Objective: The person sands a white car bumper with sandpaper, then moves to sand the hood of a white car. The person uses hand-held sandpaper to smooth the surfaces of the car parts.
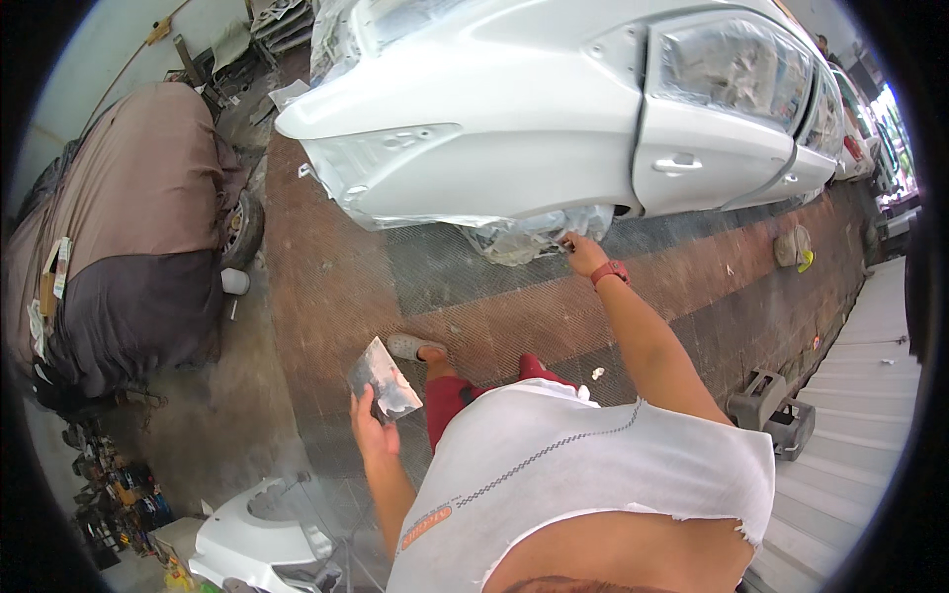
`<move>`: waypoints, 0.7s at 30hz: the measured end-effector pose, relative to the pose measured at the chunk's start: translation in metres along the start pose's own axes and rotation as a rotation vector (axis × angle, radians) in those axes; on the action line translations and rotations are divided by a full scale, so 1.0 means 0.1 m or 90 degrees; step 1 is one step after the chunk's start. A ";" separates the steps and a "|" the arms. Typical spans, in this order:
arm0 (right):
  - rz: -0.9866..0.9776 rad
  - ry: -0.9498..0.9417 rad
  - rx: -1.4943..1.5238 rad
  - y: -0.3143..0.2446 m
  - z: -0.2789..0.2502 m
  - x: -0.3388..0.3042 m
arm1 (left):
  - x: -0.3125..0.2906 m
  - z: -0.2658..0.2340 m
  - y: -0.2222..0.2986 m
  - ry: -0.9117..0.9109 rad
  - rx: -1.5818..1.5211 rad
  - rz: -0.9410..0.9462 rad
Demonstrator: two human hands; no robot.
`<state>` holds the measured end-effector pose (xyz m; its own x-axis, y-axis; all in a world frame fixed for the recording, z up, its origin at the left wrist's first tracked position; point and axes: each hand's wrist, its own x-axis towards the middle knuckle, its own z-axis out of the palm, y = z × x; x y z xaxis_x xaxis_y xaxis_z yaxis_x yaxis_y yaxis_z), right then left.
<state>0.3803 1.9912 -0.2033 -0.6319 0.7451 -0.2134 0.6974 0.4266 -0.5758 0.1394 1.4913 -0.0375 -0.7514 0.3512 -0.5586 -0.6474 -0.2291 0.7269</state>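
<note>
My left hand point(376, 427) is closed around the lower edge of a flat rectangular piece point(397, 393), pale on one part and smudged dark grey on another; its exact kind is unclear. Ahead stands a white car point(514, 124), its windows masked with film. Wrinkled clear plastic sheeting point(519, 242) hangs over its rear wheel. At that sheeting's right side is my right hand point(586, 256), fingers pinched on it, with a red watch on the wrist. The rear lamp recess and bumper area of the car are bare.
A vehicle under a brown and dark cover point(148, 188) stands at the left. A white bumper-like car part point(262, 539) lies at lower left. Grey cases point(776, 415) sit by the corrugated wall point(840, 435) at right. A sack-like bundle point(791, 245) rests on the patterned floor point(474, 331).
</note>
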 end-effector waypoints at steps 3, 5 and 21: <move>0.021 -0.061 -0.069 -0.39 0.49 0.10 | 0.60 -0.33 0.37 0.002 -0.031 -0.006; 0.042 -0.131 -0.141 -0.62 0.87 -0.03 | 1.06 -0.53 0.72 0.037 -0.052 -0.023; 0.152 -0.352 -0.172 -3.02 2.71 0.75 | 3.41 -1.48 3.67 0.124 -0.072 0.124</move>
<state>0.0303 1.7791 -0.2589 -0.4797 0.4923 -0.7264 0.8546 0.4496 -0.2597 -0.3730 1.3927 -0.0203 -0.8663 0.1130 -0.4867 -0.4904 -0.3784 0.7850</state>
